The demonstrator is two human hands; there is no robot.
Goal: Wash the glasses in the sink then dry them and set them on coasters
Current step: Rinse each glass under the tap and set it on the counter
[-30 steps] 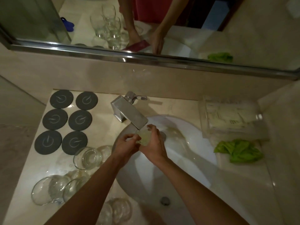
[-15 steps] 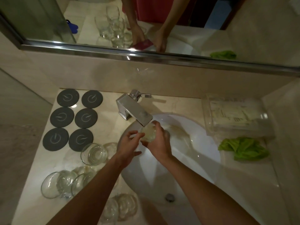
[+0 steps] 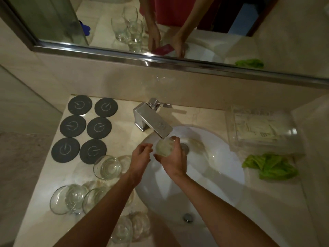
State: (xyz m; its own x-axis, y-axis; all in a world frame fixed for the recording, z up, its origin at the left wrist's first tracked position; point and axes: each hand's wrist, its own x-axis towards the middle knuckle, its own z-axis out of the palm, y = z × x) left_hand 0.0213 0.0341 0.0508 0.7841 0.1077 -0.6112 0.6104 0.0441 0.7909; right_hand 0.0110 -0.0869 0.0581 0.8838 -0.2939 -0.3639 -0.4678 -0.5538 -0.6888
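My right hand (image 3: 175,160) grips a clear glass (image 3: 164,147) under the chrome tap (image 3: 153,122), over the white sink (image 3: 219,168). The glass's mouth faces up and looks full of water. My left hand (image 3: 140,157) is just left of the glass, fingers loosely curled, a small gap from its rim. Several empty glasses stand on the counter to the left: one (image 3: 107,167) close to the sink, two (image 3: 69,198) nearer the front edge, more (image 3: 131,229) by my left forearm. Several dark round coasters (image 3: 85,127) lie bare at the back left.
A green cloth (image 3: 270,166) lies crumpled right of the sink. Behind it stands a clear plastic box (image 3: 258,129). A mirror (image 3: 178,24) runs along the wall above the tap. The drain plug (image 3: 187,217) sits at the near side of the basin.
My left hand has come off the glass and drawn slightly left. My right hand keeps the glass under the spout. The camera has shifted a little.
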